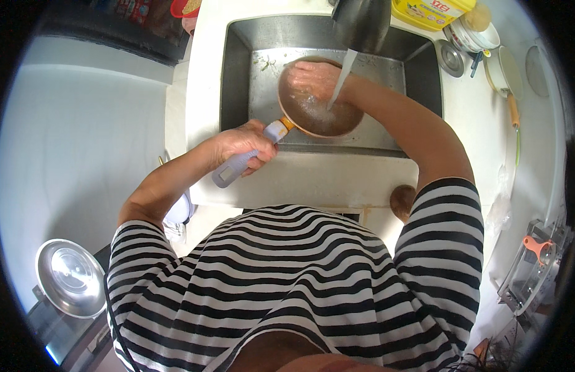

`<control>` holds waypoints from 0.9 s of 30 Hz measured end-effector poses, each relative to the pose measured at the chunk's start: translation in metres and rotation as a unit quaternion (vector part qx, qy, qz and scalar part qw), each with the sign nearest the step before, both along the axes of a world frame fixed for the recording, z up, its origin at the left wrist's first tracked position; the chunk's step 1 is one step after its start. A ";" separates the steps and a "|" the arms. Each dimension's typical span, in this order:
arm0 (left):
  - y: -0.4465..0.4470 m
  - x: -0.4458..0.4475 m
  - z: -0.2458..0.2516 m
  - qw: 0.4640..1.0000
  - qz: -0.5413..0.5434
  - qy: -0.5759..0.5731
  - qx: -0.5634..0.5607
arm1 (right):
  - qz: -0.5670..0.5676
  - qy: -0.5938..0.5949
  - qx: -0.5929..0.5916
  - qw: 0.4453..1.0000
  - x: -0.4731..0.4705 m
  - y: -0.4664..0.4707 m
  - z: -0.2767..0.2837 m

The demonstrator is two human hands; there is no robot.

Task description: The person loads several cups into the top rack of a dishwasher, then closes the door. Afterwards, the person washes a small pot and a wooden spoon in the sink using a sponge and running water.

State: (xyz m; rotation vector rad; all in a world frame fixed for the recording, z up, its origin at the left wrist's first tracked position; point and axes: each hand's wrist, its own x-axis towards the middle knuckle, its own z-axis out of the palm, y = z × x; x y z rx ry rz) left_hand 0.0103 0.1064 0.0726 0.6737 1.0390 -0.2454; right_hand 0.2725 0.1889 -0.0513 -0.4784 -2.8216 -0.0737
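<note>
My left hand point(251, 146) grips the pale purple handle point(234, 168) of a round frying pan point(348, 122), which is held over the stainless steel sink point(264, 100). Water runs from the dark faucet point(363, 23) into the pan and splashes on its inner surface. My right hand point(315, 80) lies inside the pan, palm down against its far left part, with the fingers pointing left. Whether anything is under the palm is hidden. Bits of green scraps point(267, 63) lie on the sink bottom behind the pan.
At the back right stand a yellow plastic container point(431, 13) and stacked bowls point(487, 36), with a metal lid point(451, 58) beside them. A white pan point(503, 72) with a wooden handle leans at the right. A red basket point(178, 9) is at the back left, and a brown object point(402, 202) near my right elbow.
</note>
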 end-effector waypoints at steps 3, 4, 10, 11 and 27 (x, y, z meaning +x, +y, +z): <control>0.004 -0.005 -0.001 1.000 0.007 0.020 0.023 | -0.121 -0.020 -0.102 0.987 0.006 -0.005 0.008; 0.005 -0.007 -0.002 0.998 0.017 0.045 0.048 | -0.166 -0.029 -0.131 0.977 0.009 -0.013 0.012; 0.008 -0.014 -0.008 0.992 0.019 0.070 0.107 | -0.329 0.028 -0.310 0.892 0.001 -0.069 0.010; 0.007 -0.014 -0.008 0.990 0.024 0.076 0.114 | -0.335 -0.009 -0.269 0.903 -0.003 -0.069 0.005; 0.019 -0.011 -0.039 0.982 0.029 0.027 0.185 | -0.372 -0.134 -0.395 0.829 -0.064 -0.068 -0.013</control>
